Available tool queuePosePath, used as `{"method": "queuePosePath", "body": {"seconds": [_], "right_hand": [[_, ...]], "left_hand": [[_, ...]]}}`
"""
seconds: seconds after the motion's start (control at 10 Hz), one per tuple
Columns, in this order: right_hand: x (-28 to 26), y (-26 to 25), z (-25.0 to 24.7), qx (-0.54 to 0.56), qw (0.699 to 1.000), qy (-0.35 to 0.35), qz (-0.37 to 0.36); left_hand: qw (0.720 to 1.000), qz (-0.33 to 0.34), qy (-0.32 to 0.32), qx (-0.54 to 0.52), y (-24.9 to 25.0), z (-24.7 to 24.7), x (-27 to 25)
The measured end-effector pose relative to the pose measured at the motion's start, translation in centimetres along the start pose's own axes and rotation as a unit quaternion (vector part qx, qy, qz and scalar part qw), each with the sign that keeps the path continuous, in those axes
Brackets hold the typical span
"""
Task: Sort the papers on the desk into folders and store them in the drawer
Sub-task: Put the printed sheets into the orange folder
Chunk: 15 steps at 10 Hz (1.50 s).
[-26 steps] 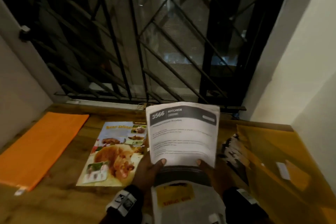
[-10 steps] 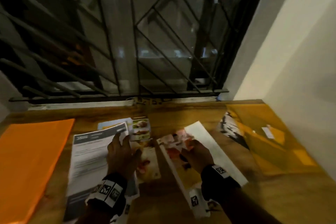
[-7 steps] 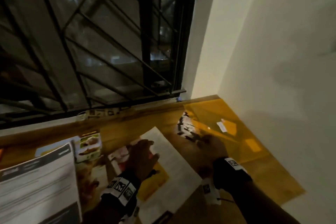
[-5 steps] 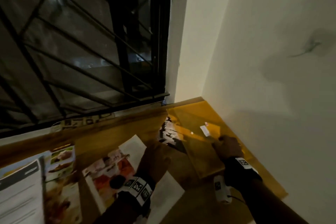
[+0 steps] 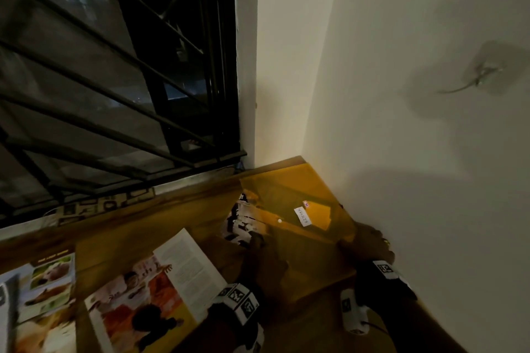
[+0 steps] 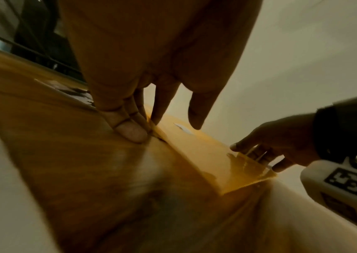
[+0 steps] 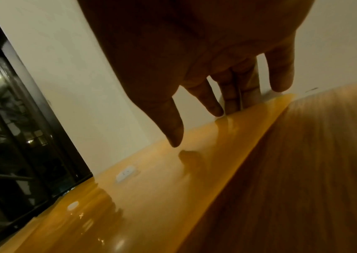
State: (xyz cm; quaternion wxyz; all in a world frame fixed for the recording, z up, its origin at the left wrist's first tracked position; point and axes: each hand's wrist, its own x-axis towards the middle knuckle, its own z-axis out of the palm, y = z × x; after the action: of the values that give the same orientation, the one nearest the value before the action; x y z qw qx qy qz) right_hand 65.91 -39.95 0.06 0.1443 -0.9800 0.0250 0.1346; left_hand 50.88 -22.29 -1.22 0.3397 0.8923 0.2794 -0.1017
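Observation:
A translucent yellow folder (image 5: 309, 198) lies in the desk's right corner against the wall, with a small white label on top. A black-and-white paper (image 5: 239, 225) sticks out from its left side. My left hand (image 5: 256, 241) reaches to the folder's left edge; its straight fingers (image 6: 130, 131) press down there beside the folder (image 6: 205, 154). My right hand (image 5: 375, 241) is at the folder's right edge by the wall. Its fingers (image 7: 229, 102) are straight and touch that edge of the folder (image 7: 173, 179), the thumb hovering just above. A colourful magazine page (image 5: 143, 295) lies to the left.
A food flyer (image 5: 46, 281) lies at the far left of the wooden desk (image 5: 137, 235). A barred window (image 5: 114, 94) runs along the back. The white wall (image 5: 415, 152) closes the right side, tight against the folder.
My view has swung right. The left hand left the printed sheet and the magazine page and came to the folder's left edge. The right hand moved across to the folder's edge by the wall.

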Motion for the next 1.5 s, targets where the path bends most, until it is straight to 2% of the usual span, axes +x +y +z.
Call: {"method": "queuePosePath", "body": {"seconds": [0.1, 0.2, 0.3, 0.4, 0.5, 0.6, 0.7, 0.8, 0.9, 1.0, 1.1, 1.2, 1.3, 1.4, 1.5], "right_hand": [[-0.7, -0.1, -1.8, 0.023, 0.999, 0.003, -0.042], [0.2, -0.1, -2.8, 0.119, 0.991, -0.042, -0.040], [1.0, 0.5, -2.8, 0.190, 0.979, -0.044, -0.056], [0.3, 0.6, -2.6, 0.262, 0.961, -0.043, -0.070], [-0.7, 0.8, -1.9, 0.305, 0.948, -0.025, -0.093], [-2.6, 0.7, -1.5, 0.368, 0.923, -0.019, -0.107], [-4.9, 0.7, -1.0, 0.415, 0.902, -0.014, -0.117], [-7.7, 0.9, 0.0, 0.404, 0.907, -0.008, -0.118], [-10.4, 0.9, 1.1, 0.354, 0.929, 0.006, -0.106], [-14.8, -0.9, 0.5, 0.279, 0.941, 0.093, -0.166], [-18.9, -4.4, -1.0, 0.234, 0.908, 0.136, -0.319], [-22.3, -9.7, -2.4, 0.101, 0.838, 0.152, -0.514], [-26.6, -15.1, -3.9, -0.072, 0.754, 0.191, -0.624], [-29.7, -18.6, -5.0, -0.199, 0.702, 0.213, -0.650], [-32.2, -21.0, -6.7, -0.260, 0.678, 0.232, -0.647]], "left_hand": [[0.991, -0.016, 0.034, -0.130, -0.9, 1.1, 2.2], [0.974, -0.033, -0.017, -0.222, -1.2, 0.7, 2.8], [0.935, -0.067, 0.013, -0.347, -3.6, 1.7, 5.1], [0.909, -0.087, -0.008, -0.407, -3.7, 0.9, 5.0], [0.912, -0.077, -0.009, -0.403, -2.1, -1.5, 1.9], [0.917, -0.092, 0.005, -0.387, -2.7, -2.3, 0.2], [0.920, -0.066, -0.013, -0.387, -3.5, -3.5, -1.6], [0.927, -0.025, -0.009, -0.374, -4.5, -5.0, -4.3], [0.957, 0.027, 0.083, -0.278, -6.0, -6.5, -6.1], [0.954, 0.074, 0.166, -0.237, -7.6, -9.5, -9.4], [0.944, 0.114, 0.195, -0.241, -9.4, -12.2, -12.9], [0.947, 0.155, 0.213, -0.183, -11.2, -14.5, -16.0], [0.946, 0.194, 0.231, -0.118, -12.9, -16.4, -18.3], [0.941, 0.229, 0.248, -0.031, -14.8, -18.4, -21.2], [0.915, 0.270, 0.295, 0.056, -17.5, -20.9, -24.1]]}}
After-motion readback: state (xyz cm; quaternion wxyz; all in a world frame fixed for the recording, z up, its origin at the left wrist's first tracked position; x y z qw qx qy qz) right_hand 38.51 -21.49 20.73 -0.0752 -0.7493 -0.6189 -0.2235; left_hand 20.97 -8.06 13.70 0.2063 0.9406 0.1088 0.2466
